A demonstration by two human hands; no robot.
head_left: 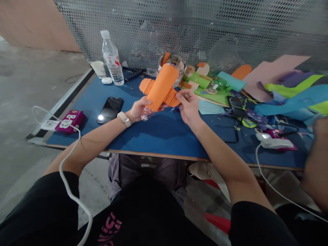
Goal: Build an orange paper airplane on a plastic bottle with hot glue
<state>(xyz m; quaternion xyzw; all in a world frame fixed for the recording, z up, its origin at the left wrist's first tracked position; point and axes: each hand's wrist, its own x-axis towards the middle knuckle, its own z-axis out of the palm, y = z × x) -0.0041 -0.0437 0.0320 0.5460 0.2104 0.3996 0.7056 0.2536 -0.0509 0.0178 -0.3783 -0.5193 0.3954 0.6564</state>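
My left hand (139,108) is wrapped round the lower end of a clear plastic bottle covered in orange paper (162,86), held tilted above the blue table (153,133). Two pleated orange paper wings stick out from the bottle's sides. My right hand (188,106) pinches the right wing (173,98) between thumb and fingers. A pale watch sits on my left wrist.
A water bottle (111,58), paper cup (98,69) and black phone (110,109) lie at the left. A magenta device (70,120) with a white cable sits at the left edge. Coloured paper sheets (287,90), scraps and a glue gun (275,141) cover the right. Another person's arm (316,160) is at far right.
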